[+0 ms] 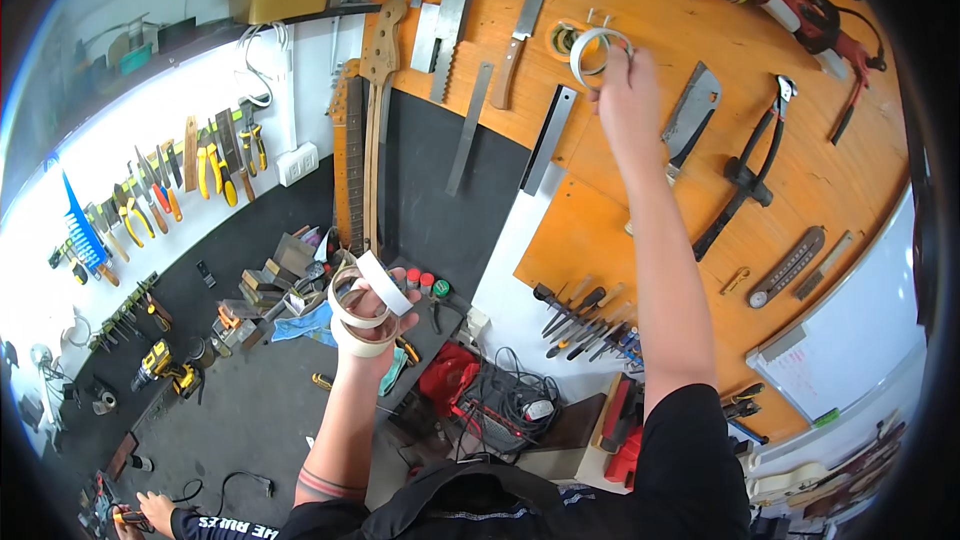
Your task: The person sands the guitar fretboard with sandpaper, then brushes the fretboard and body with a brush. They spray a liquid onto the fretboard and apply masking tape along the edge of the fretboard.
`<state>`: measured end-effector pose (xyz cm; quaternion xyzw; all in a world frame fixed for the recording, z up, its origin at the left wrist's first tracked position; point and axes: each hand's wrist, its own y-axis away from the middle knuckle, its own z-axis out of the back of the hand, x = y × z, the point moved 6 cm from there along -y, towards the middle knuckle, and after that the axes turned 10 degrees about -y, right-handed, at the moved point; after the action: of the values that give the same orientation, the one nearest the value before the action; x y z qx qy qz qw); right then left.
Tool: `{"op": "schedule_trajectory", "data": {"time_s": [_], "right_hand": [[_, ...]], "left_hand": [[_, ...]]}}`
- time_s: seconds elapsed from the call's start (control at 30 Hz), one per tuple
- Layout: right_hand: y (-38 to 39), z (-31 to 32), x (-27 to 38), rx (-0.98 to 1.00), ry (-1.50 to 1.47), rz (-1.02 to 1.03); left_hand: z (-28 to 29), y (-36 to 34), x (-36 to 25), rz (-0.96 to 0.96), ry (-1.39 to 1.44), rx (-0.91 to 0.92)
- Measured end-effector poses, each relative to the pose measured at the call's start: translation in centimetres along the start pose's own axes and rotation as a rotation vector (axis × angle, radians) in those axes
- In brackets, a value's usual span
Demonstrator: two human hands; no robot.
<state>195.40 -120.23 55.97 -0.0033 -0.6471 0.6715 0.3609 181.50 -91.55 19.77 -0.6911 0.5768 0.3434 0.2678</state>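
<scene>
My left hand (373, 355) holds several white and cream tape rolls (384, 280) at the middle of the view, fingers curled among the rings. My right hand (627, 95) is raised to the orange wooden board (565, 220) and grips a white tape roll (590, 40) by its right side. That roll is at short white pegs (607, 18), beside a round item (565, 37) on the board; whether it rests on a peg I cannot tell. A wooden-handled knife (507, 70) hangs to the left, a cleaver (690, 110) to the right.
A workbench (240, 440) holds wood blocks, a drill (165, 370) and cords. Tools line the white wall (150, 260); guitar necks (377, 60) stand in the corner. A whiteboard (850, 340) is at right, a red tool case (450, 380) below. A co-worker's hands (155, 508) work at lower left.
</scene>
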Motion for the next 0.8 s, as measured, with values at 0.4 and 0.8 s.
{"op": "schedule_trajectory", "data": {"time_s": [0.4, 0.8], "right_hand": [[0.4, -4.1, 4.8, 0.154, -0.356, 0.026], [5.4, -2.2, 10.2, 0.255, -0.396, -0.263]], "left_hand": [[1.8, 0.8, -1.5, -0.046, 0.044, 0.042], [3.1, 2.3, -2.9, -0.072, 0.02, 0.038]]}}
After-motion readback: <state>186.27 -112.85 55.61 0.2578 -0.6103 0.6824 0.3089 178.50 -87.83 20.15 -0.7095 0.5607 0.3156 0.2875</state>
